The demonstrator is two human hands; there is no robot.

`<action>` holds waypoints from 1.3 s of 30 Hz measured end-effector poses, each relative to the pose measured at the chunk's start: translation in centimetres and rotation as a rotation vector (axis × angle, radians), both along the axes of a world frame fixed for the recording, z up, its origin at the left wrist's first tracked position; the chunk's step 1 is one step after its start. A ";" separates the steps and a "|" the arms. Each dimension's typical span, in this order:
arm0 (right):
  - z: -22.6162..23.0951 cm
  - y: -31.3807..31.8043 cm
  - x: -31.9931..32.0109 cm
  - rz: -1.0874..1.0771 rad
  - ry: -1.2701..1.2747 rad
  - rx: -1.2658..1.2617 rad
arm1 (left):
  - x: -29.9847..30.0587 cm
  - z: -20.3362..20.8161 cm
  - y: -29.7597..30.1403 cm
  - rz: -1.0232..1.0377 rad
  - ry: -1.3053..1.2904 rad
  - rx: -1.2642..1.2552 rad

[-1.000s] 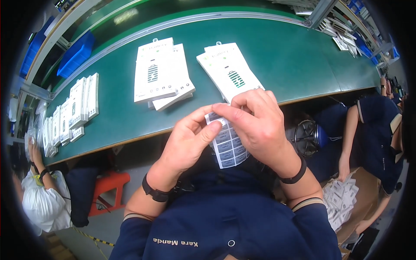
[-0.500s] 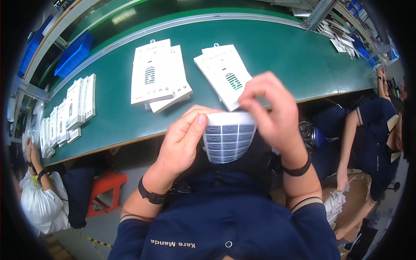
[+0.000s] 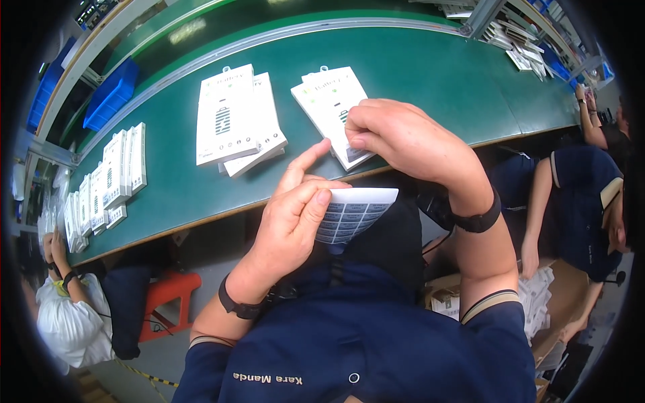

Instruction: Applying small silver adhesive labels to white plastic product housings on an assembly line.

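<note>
My left hand (image 3: 285, 225) pinches a sheet of labels (image 3: 356, 213) by its upper edge, thumb on top. The sheet has a white margin and rows of dark grey printed rectangles, and it curves downward. The left index finger is stretched out toward the near edge of a flat white box (image 3: 322, 101). Over that box, my right hand (image 3: 406, 141) has its fingers pinched together on a small grey label (image 3: 355, 154) at the box's near right corner. The fingers partly cover the label and the box's printed front. Beneath this box lies another, slightly offset.
Left of it lies a pile of similar white boxes (image 3: 232, 144) on the green table (image 3: 430, 74). More boxes (image 3: 114, 171) stand in a row farther left. A blue bin (image 3: 111, 94) sits behind them. Co-workers sit at both sides; an open carton (image 3: 571, 295) is at right.
My right hand has moved from above the label sheet onto the white box, with a small label at its fingertips. My left index finger has extended toward the box, and the sheet tilts more.
</note>
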State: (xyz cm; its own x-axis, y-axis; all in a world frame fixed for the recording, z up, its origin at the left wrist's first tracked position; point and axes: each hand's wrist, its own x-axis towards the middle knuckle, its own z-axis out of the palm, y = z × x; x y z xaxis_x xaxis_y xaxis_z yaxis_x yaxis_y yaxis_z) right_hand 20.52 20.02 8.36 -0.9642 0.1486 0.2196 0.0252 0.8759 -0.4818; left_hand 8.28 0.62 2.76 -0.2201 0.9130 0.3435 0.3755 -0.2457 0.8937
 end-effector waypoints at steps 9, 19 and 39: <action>0.4 0.0 -0.4 0.002 -0.081 0.013 | 0.0 0.1 -0.3 -0.006 0.000 -0.017; -0.3 0.0 -0.5 -0.041 -0.010 0.015 | 0.0 0.3 0.2 0.004 -0.016 -0.039; -4.3 -4.4 1.5 -0.440 0.568 -0.447 | 0.3 0.0 0.3 0.039 -0.049 0.084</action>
